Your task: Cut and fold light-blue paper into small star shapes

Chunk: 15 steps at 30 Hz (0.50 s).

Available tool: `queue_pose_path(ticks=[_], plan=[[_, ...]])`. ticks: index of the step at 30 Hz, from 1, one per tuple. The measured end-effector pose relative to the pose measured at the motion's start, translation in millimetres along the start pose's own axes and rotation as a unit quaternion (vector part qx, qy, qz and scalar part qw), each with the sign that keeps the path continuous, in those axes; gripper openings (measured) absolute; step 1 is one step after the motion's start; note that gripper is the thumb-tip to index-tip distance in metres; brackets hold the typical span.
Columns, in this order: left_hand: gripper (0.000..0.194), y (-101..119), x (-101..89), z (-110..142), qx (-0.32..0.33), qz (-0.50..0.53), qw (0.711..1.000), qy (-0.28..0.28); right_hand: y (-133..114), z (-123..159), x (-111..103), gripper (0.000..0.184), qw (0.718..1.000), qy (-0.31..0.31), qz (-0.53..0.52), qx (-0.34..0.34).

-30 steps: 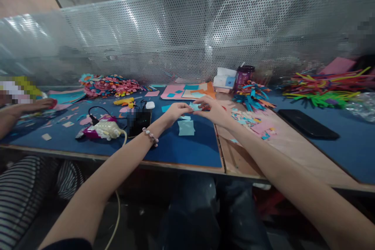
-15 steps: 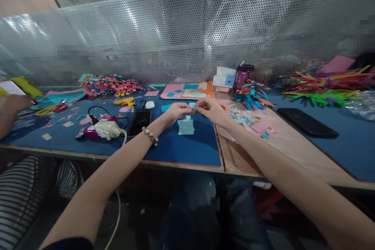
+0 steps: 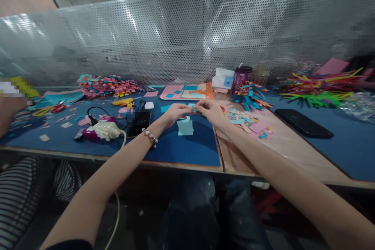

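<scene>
My left hand (image 3: 178, 113) and my right hand (image 3: 210, 110) meet over the blue table mat (image 3: 187, 152). Between their fingertips is a small light-blue paper piece (image 3: 192, 106), pinched from both sides. Its exact shape is too small to make out. Just below, a pale aqua paper square (image 3: 185, 127) lies flat on the mat, and a brighter blue paper piece (image 3: 165, 108) sits left of my fingers. Partly hidden behind my right hand is something with red handles (image 3: 222, 109).
Left of my forearm lie a black phone (image 3: 139, 123), a yellow glue gun (image 3: 122, 102) and a cabled power strip (image 3: 102, 129). Paper scraps (image 3: 249, 121) and a dark phone (image 3: 303, 123) are on the right. A perforated metal screen (image 3: 164, 39) stands behind. Another person's hand (image 3: 10, 107) is far left.
My fingertips have shifted slightly, and more of the light-blue paper shows between them. My right hand has moved a little left. The view has shifted slightly.
</scene>
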<state>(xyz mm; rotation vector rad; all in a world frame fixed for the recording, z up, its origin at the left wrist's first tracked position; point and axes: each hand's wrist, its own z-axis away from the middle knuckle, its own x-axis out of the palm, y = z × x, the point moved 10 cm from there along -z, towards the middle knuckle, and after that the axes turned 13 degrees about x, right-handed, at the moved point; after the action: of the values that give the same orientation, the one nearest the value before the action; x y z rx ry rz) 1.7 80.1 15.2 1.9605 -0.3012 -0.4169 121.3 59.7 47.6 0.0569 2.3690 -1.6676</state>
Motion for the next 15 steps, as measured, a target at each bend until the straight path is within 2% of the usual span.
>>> queue_pose_path(ticks=[15], plan=[[0.035,11.8,5.2,-0.9,0.057,-0.115,0.991,-0.033,-0.2,1.6,-1.9,0.024,0.999,0.033,-0.028,0.017]])
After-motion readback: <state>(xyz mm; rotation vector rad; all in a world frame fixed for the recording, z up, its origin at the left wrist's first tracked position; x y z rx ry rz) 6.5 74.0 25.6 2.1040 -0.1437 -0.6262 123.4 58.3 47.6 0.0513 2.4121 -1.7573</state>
